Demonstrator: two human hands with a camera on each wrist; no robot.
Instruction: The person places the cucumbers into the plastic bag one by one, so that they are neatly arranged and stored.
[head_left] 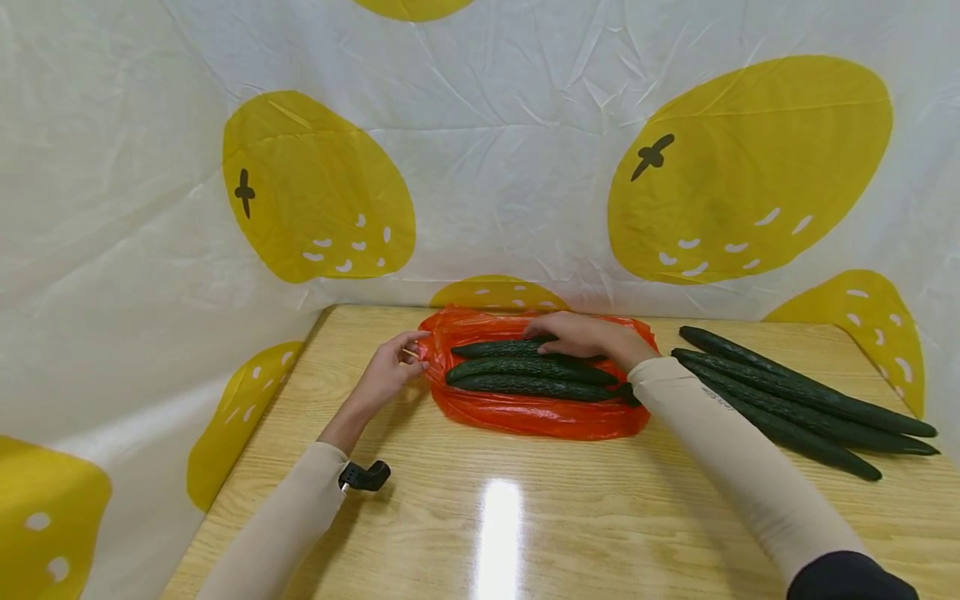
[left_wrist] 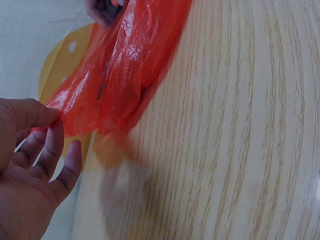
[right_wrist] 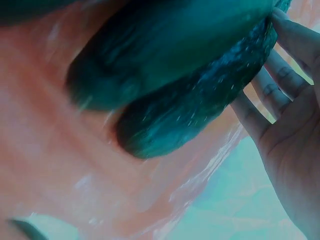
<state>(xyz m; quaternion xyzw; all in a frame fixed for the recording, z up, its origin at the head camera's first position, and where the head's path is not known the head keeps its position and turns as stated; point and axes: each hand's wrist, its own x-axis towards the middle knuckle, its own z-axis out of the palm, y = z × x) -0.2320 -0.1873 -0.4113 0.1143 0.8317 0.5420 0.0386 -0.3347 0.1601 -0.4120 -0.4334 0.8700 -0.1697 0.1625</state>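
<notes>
A red plastic bag (head_left: 540,421) lies spread on the table with several dark green cucumbers (head_left: 532,367) side by side on it. My left hand (head_left: 386,367) is at the bag's left end. In the left wrist view, its thumb and forefinger pinch the edge of the bag (left_wrist: 125,75), while the other fingers stay loosely bent. My right hand (head_left: 573,337) reaches over the farthest cucumber (head_left: 491,348). In the right wrist view, that hand (right_wrist: 290,110) grips this cucumber (right_wrist: 175,120), thumb on one side and fingers on the other.
More long cucumbers (head_left: 810,400) lie slantwise on the wooden table (head_left: 600,517), right of the bag. A white sheet with yellow fruit prints (head_left: 510,192) hangs behind the table and along its left side.
</notes>
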